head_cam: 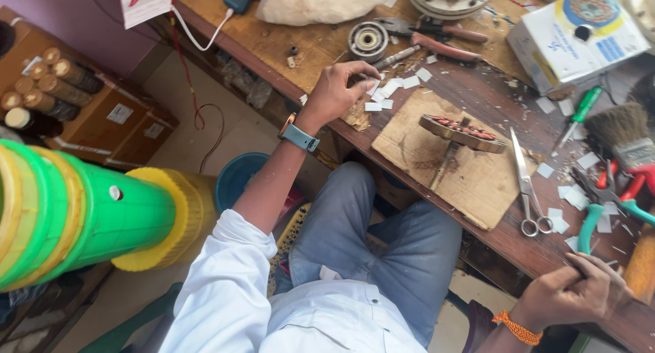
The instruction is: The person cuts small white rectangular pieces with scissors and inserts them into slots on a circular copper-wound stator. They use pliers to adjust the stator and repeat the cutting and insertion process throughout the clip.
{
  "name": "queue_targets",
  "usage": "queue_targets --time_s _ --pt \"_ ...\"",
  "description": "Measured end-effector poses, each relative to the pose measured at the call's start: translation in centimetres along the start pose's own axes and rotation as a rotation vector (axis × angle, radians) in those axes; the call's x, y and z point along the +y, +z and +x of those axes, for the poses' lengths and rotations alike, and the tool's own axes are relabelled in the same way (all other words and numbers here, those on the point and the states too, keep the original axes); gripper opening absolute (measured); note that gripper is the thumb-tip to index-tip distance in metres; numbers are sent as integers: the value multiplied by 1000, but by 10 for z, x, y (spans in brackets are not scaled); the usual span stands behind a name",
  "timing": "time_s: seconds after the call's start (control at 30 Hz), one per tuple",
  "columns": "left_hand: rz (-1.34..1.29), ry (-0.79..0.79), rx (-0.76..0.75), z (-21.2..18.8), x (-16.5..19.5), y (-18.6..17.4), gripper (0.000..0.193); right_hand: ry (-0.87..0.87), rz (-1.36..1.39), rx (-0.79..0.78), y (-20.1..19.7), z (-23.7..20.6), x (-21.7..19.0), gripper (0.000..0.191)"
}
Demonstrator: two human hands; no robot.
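A: Head view, looking down over a white shirt and blue jeans at a wooden workbench (pixel 321 42). What is the left hand (pixel 336 90) doing?

B: It reaches out over the bench, fingers curled down onto a scatter of small white paper slips (pixel 390 88). The fingertips touch or pinch at the slips near the bench's left edge; whether one is actually gripped I cannot tell. A blue-strapped watch (pixel 298 135) sits on that wrist.

A: And the right hand (pixel 573 295)?

B: Low at the near right corner, fingers closed loosely round a thin, dark, rod-like tool (pixel 585 184); most of it is hidden, so I cannot name it. An orange thread band (pixel 517 328) circles that wrist.

A: What lies between the hands?

B: A cardboard sheet (pixel 471 179) with a round wound stator (pixel 462 132) standing on its shaft, red-brown coils on top. Just right of it lie scissors (pixel 527 186), blades pointing far.

A: Further off?

B: A bearing (pixel 368 40) and red-handled pliers (pixel 440 47) on the far side, a white box (pixel 573 36) far right, and a green-handled screwdriver (pixel 578 114) and a paintbrush (pixel 624 136) at the right. More white slips are strewn near the scissors.

A: And on the left?

B: A green and yellow plastic cylinder (pixel 82 213) close to the camera, with a blue bucket (pixel 239 179) on the floor beyond.
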State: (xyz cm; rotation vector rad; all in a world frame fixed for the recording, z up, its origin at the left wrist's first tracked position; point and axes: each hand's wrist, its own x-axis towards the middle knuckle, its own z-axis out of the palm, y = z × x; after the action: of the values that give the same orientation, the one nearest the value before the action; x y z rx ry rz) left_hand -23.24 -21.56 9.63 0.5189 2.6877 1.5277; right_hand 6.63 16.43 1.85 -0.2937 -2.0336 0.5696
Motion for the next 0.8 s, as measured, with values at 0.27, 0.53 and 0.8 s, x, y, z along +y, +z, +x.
queue_targets --time_s 0.27,0.53,0.8 --pt "-154 185 229 -53 14 8 13 66 12 20 -1 -6 0 20" --pt "-287 -50 -31 -189 15 53 8 89 -91 112 4 6 -28 15" --pt "-223 443 -371 -213 56 81 13 213 228 293 -22 -18 -54 19"
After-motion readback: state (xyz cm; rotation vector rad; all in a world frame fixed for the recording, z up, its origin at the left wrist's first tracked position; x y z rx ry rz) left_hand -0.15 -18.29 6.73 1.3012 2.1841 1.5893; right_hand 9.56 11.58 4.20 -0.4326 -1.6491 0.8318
